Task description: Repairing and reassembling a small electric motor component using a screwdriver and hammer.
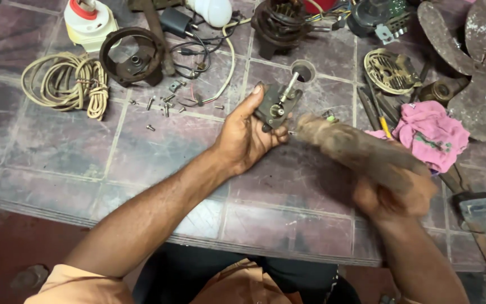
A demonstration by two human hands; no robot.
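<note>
At ten o'clock on the tiled table [142, 152] lies a coiled cream cord [66, 84], with loose screws [161, 104] scattered toward the middle; just past centre the left hand [246, 138] holds a small dark metal gear assembly [279, 104] with a shaft standing out toward one o'clock, thumb along its upper edge and fingers curled under it. It looks rigid, fairly heavy for its size and probably greasy, so the flat body seems a surer hold than the thin shaft; at four o'clock the right hand [392, 194] is fisted round a blurred brown wooden-looking handle [344, 146] aimed at the assembly, and a pink cloth [431, 132] lies at three o'clock.
</note>
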